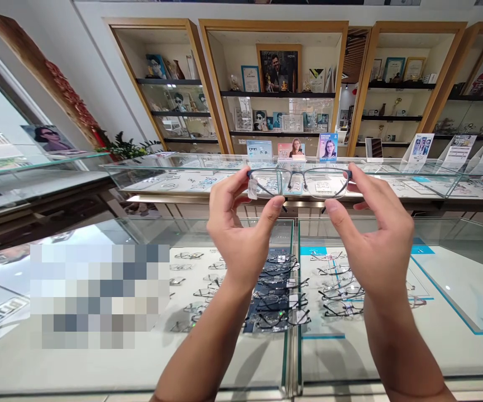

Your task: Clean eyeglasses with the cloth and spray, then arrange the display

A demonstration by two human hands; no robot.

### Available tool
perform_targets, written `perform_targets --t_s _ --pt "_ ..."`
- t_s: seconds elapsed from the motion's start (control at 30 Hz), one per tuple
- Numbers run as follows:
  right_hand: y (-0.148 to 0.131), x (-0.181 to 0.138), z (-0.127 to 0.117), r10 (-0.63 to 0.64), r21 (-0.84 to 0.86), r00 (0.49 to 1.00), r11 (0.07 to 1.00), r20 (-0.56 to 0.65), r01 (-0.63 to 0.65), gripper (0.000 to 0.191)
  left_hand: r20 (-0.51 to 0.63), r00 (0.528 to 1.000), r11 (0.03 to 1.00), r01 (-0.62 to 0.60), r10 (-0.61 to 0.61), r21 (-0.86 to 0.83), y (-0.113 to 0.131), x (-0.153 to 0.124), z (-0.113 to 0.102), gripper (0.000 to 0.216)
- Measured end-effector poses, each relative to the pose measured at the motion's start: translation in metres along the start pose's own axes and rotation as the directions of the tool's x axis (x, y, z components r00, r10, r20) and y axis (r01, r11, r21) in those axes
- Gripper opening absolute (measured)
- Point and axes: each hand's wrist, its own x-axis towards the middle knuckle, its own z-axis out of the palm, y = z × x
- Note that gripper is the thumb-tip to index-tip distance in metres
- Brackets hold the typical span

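I hold a pair of thin dark-framed glasses (299, 184) up in front of me, above a glass display counter (224, 357). My left hand (239, 229) pinches the frame's left end between thumb and fingers. My right hand (371, 234) pinches the right end the same way. A small white tag hangs near the left lens. The lenses are clear and the temples fold toward me.
Under the counter glass lie several rows of glasses (278, 301) on trays. A second glass counter (291, 176) stands beyond, with small advert cards (328, 147) on top. Wooden wall shelves (275, 95) hold pictures and trophies. A blurred patch covers the left counter.
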Motion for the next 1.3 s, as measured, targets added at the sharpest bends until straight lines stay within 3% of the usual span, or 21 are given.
perform_targets --t_s 0.7,1.3 --pt "0.010 0.000 0.015 0.081 0.026 0.995 0.996 0.057 -0.082 0.051 -0.076 0.969 0.967 -0.223 0.233 0.126 0.009 0.002 -0.003 0.056" --pt "0.011 -0.002 0.022 0.121 0.051 0.989 0.991 0.083 -0.125 0.055 -0.141 0.957 0.953 -0.220 0.252 0.209 0.014 -0.001 -0.003 0.062"
